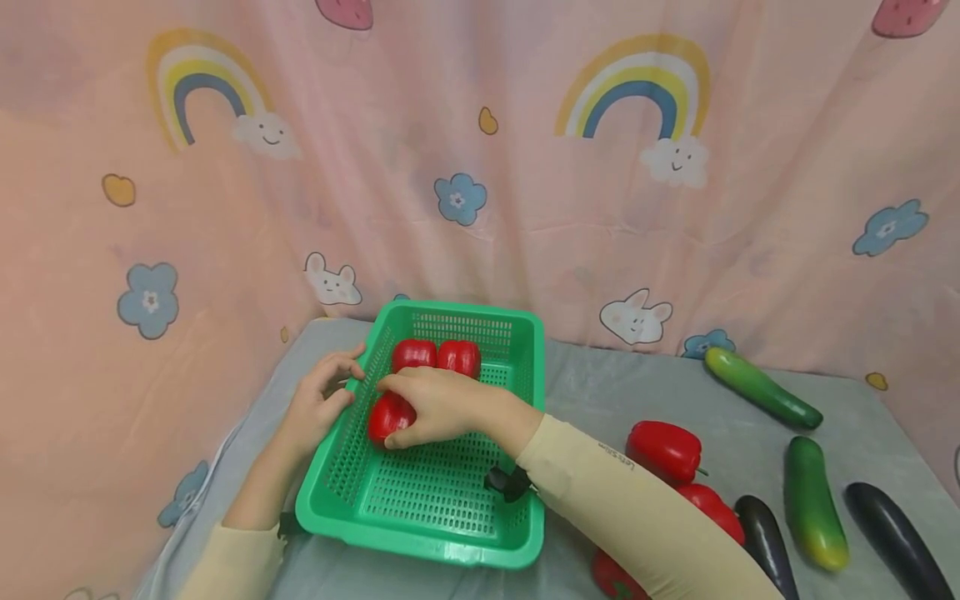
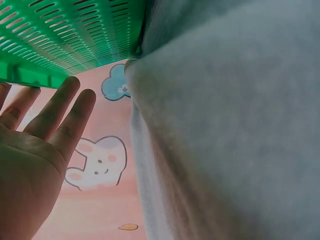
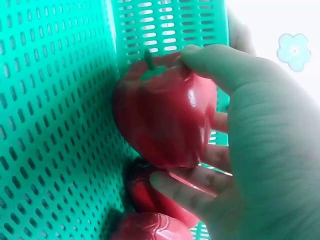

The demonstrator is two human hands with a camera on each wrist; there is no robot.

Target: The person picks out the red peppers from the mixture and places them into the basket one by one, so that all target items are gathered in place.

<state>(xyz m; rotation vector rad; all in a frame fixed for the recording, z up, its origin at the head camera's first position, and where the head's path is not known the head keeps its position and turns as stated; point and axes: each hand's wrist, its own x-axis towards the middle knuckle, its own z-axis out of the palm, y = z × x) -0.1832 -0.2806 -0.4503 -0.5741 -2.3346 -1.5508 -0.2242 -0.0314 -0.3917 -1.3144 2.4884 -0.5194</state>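
Note:
A green plastic basket (image 1: 536,392) with slotted walls stands in the middle of the head view. Inside it, my right hand (image 1: 450,404) holds a red bell pepper (image 1: 388,418) near the left wall. The right wrist view shows thumb and fingers around that pepper (image 3: 165,115), its green stem visible. Two more red bell peppers, one on the left (image 1: 414,353) and one on the right (image 1: 460,357), lie toward the basket's far end. At the left rim is my left hand (image 1: 318,404); its fingers look extended beside the basket in the left wrist view.
Right of the basket lie red bell peppers (image 1: 663,450), partly behind the right sleeve (image 1: 622,500). Farther right are green cucumber-like vegetables (image 1: 761,387) and dark eggplants (image 1: 896,533). A grey cloth (image 1: 585,375) covers the table, and a pink patterned curtain (image 1: 525,250) hangs behind.

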